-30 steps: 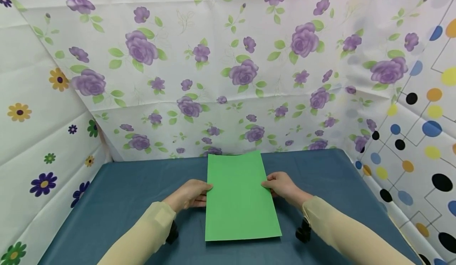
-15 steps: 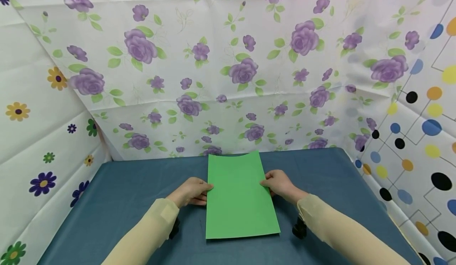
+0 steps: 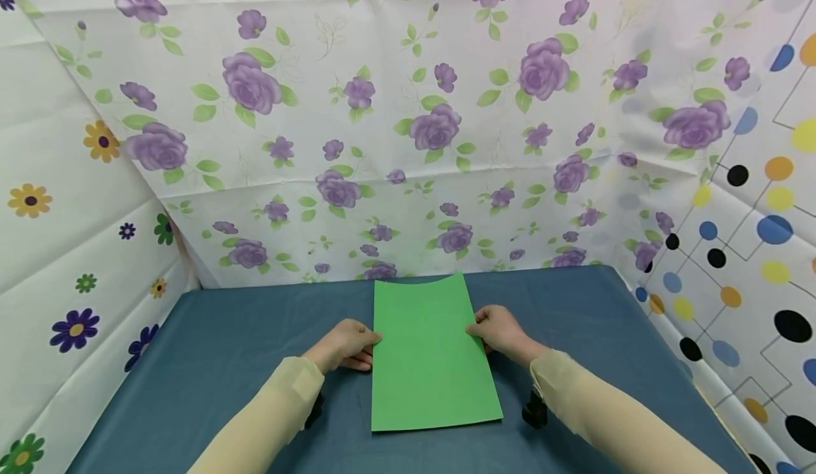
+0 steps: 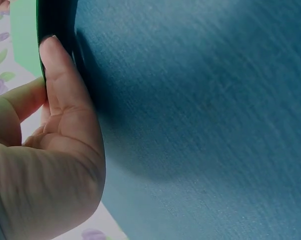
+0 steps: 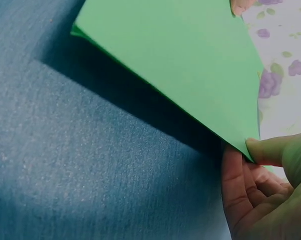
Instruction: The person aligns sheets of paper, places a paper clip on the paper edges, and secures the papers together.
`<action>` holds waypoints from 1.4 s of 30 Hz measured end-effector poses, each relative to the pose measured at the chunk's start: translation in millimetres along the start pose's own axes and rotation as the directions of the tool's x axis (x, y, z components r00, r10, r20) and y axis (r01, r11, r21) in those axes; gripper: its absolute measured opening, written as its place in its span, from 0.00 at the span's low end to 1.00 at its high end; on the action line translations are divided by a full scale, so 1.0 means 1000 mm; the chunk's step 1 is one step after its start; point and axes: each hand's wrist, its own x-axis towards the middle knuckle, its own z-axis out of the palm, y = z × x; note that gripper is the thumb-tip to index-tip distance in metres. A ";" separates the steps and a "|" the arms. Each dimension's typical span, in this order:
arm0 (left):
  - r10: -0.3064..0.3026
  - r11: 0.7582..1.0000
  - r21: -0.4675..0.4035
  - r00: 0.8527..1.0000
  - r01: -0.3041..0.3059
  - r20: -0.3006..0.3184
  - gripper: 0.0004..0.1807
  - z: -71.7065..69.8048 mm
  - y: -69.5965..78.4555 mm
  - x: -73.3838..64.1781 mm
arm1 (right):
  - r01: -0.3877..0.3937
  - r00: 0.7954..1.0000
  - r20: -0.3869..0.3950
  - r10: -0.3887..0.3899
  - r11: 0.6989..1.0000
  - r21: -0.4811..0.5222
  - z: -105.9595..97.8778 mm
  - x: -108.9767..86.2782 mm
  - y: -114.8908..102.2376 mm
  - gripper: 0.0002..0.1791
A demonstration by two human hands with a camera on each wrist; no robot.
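A green sheet of paper [image 3: 430, 360], longer than it is wide, is held up by its two long sides over the blue tabletop. My left hand [image 3: 347, 346] pinches its left edge, thumb on top and fingers underneath. In the left wrist view the left hand [image 4: 60, 130] has that edge between thumb and fingers. On the opposite edge my right hand [image 3: 503, 329] pinches in the same way. The right wrist view shows the right hand [image 5: 263, 180] with its thumb on the green face and a dark shadow under the sheet [image 5: 175, 60]. The far edge dips in the middle.
The blue cloth-covered table [image 3: 268, 325] spreads under both hands. Behind it rises a white curtain [image 3: 395, 141] with purple roses. A daisy-patterned curtain [image 3: 64, 261] borders the left side, and a dotted curtain [image 3: 746, 275] the right. Black wrist mounts [image 3: 535, 412] hang below the sleeves.
Both hands keep their pinch on the sheet's edges. The forearms have shifted slightly inward, and the sheet has moved a little, its far edge sitting slightly lower in the head view.
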 end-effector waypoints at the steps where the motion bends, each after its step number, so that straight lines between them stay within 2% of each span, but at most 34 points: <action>1: 0.003 1.000 0.006 1.000 -0.003 0.002 0.16 0.000 0.000 0.000 | 0.001 1.000 0.003 -0.001 1.000 0.000 0.000 0.000 0.000 0.31; 12: 0.004 0.995 0.096 1.000 -0.001 -0.028 0.19 0.003 0.000 -0.001 | 0.011 1.000 0.001 -0.011 0.996 -0.085 0.002 0.003 0.003 0.32; 23: 0.032 0.983 0.180 0.998 -0.022 -0.052 0.20 0.007 0.000 0.000 | 0.019 1.000 -0.003 -0.020 0.985 -0.173 0.002 0.003 0.005 0.33; 32: 0.026 0.971 0.241 0.997 -0.009 -0.066 0.20 0.008 0.000 0.007 | 0.043 0.999 0.005 -0.043 0.977 -0.210 -0.001 0.001 0.000 0.29; 42: 0.027 0.963 0.269 0.997 -0.008 -0.068 0.20 0.009 0.000 0.009 | 0.027 1.000 0.001 -0.027 0.971 -0.237 -0.001 0.002 0.000 0.27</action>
